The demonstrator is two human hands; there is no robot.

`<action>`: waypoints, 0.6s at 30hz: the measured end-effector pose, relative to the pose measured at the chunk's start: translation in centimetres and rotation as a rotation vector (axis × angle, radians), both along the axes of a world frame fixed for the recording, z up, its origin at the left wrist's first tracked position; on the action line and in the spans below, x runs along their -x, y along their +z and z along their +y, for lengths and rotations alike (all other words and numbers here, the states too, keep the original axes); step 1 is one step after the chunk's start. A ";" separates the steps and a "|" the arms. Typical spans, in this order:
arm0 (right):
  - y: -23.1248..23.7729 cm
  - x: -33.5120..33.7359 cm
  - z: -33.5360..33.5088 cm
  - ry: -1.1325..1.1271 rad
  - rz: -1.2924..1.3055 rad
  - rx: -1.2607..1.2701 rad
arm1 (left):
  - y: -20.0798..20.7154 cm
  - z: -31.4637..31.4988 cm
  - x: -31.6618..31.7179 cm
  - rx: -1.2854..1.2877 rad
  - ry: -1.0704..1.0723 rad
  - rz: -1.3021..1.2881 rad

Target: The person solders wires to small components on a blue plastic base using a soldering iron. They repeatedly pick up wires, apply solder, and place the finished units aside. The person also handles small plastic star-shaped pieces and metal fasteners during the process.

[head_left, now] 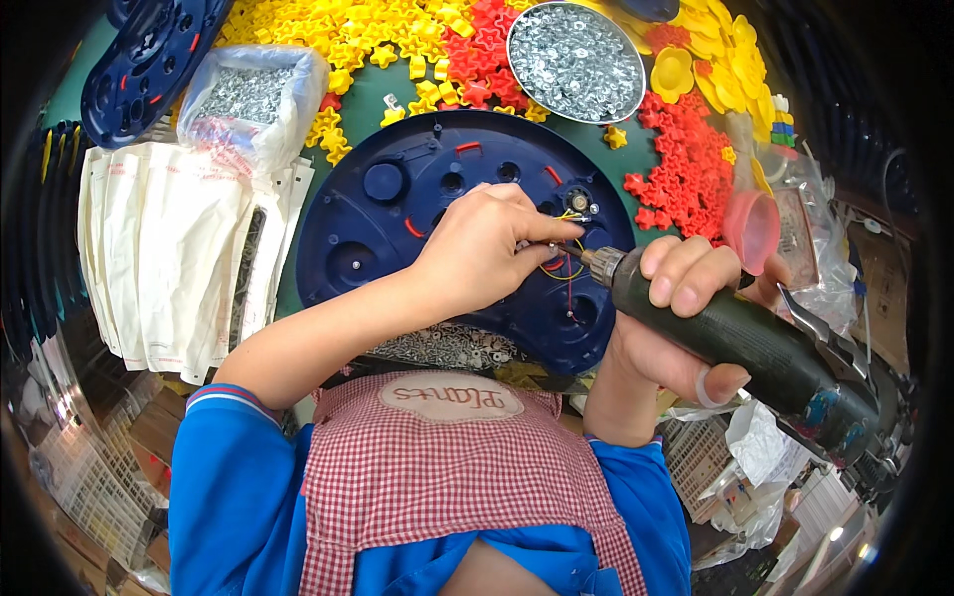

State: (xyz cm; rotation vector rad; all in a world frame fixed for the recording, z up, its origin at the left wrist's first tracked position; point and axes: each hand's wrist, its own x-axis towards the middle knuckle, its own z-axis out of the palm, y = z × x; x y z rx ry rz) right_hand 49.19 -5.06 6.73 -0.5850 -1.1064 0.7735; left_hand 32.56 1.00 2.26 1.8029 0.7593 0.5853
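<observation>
A large dark blue plastic shell (334,217) lies on the bench in front of me, with round recesses, posts and small red strips. My right hand (692,280) is wrapped round a dark electric screwdriver (740,343), its bit pointing left at the shell's right side. By the bit, my left hand (475,246) pinches thumb and forefinger together. Whatever lies between those fingertips is too small to make out. Thin yellow and red wires (574,266) run beside the fingertips, near a small round metal part (578,201) in the shell.
Yellow star-shaped pieces (348,40) and red ones (686,164) lie heaped beyond the shell. A round dish of small metal parts (576,62) and a bag-lined box of metal parts (248,91) stand there too. White packets (159,258) are stacked at left; a pink cup (752,230) is at right.
</observation>
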 end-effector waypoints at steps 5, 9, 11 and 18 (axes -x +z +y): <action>0.0 0.2 0.0 -0.012 -0.016 0.010 | -0.1 -0.2 -0.1 -0.104 0.032 0.071; 0.0 0.2 0.1 -0.007 -0.011 0.008 | -0.3 0.0 -0.1 -0.145 0.051 0.027; 0.1 0.2 0.1 -0.011 -0.012 0.013 | -0.3 0.0 -0.2 -0.160 0.050 0.032; -0.5 -0.1 0.8 -0.043 -0.012 -0.028 | -0.3 0.0 -0.1 -0.638 0.093 0.105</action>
